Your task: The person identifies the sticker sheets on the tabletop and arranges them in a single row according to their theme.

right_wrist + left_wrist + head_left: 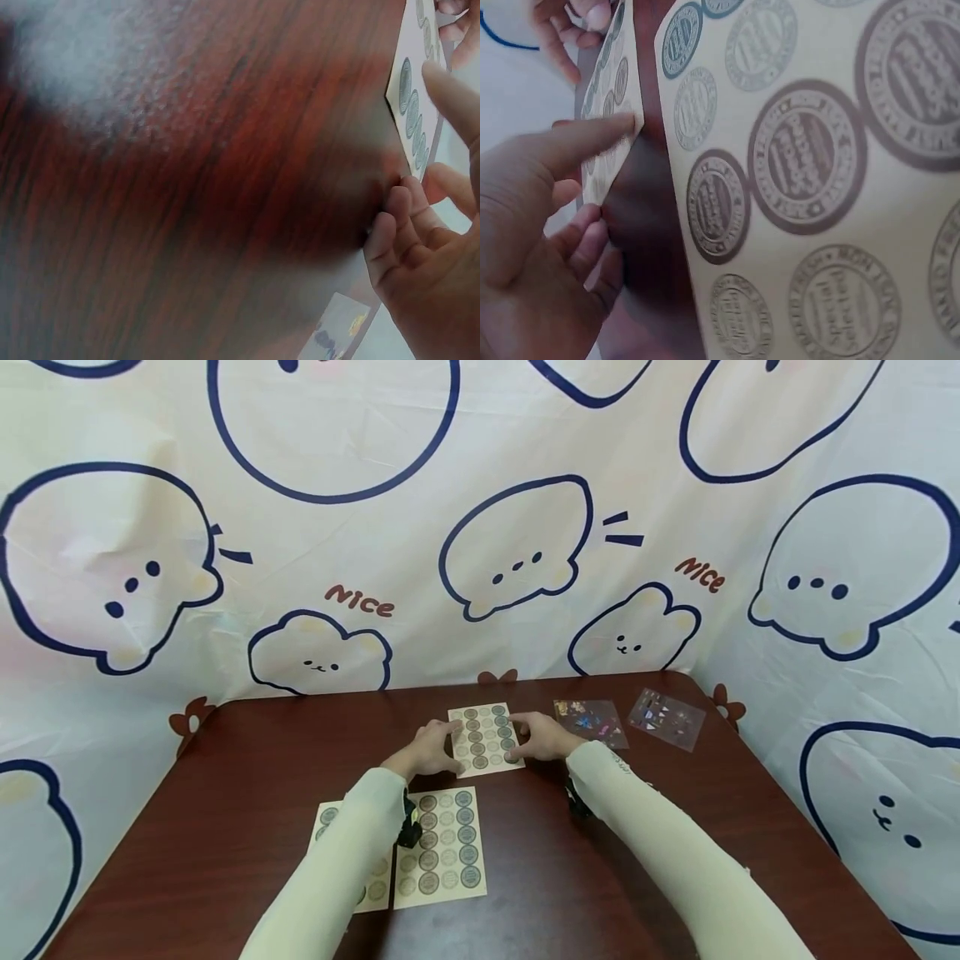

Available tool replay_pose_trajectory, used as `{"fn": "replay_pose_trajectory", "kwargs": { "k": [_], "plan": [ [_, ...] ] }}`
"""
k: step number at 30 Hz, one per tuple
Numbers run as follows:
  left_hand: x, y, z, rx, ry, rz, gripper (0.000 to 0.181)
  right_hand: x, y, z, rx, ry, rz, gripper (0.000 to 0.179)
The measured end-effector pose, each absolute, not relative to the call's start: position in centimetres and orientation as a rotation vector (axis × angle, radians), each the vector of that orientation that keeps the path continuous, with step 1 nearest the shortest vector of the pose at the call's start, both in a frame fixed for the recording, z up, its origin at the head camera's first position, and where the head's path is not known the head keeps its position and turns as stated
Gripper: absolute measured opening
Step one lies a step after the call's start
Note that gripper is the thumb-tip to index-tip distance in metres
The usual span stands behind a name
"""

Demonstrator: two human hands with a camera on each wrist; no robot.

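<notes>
From the round-label sheet (pixel 486 739), the left hand (pixel 431 749) lies at nine o'clock; the right hand (pixel 545 737) at three, then the nearer sticker sheet (pixel 592 722) and farther sticker sheet (pixel 667 719). The nearer label sheet (pixel 442 845) lies at seven, the arm-covered label sheet (pixel 378 887) at eight, all before the cloth backdrop (pixel 420 560).

The table (pixel 555 877) has a dark reddish-brown top with wood grain, which shines in some places. At its far right part, a transparent sheet with colourful pictures (pixel 592 723) lies just beside a paler transparent sheet (pixel 666 719). Behind hangs a whitish cloth (pixel 420 552), printed with blue-outlined animal faces (pixel 320 652), brown flowers (pixel 180 724) and the word "Nice" (pixel 359 601).
</notes>
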State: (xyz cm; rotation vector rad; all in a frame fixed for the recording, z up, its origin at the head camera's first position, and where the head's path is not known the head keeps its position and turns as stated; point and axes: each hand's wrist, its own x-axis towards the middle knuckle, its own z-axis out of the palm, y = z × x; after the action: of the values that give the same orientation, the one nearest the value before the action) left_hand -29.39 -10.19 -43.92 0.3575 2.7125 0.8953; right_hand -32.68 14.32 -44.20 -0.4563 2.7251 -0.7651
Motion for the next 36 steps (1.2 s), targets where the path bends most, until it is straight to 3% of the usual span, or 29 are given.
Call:
{"fn": "replay_pose_trajectory", "kwargs": {
  "k": [4, 10, 36],
  "plan": [
    [-29.3, -10.4, -44.4, 0.304, 2.713, 0.967, 0.089, -32.8, 14.4, -44.6, -0.480, 2.714, -0.762, 0.082],
    [-29.2, -10.9, -44.5, 0.330, 2.798, 0.842, 0.077, -33.2, 14.4, -44.8, -0.504, 2.698, -0.750, 0.085],
    [-29.3, -11.6, -44.7, 0.316, 2.724, 0.908, 0.077, -33.0, 14.5, -44.7, -0.534, 2.681, -0.724, 0.075]
  ]
}}
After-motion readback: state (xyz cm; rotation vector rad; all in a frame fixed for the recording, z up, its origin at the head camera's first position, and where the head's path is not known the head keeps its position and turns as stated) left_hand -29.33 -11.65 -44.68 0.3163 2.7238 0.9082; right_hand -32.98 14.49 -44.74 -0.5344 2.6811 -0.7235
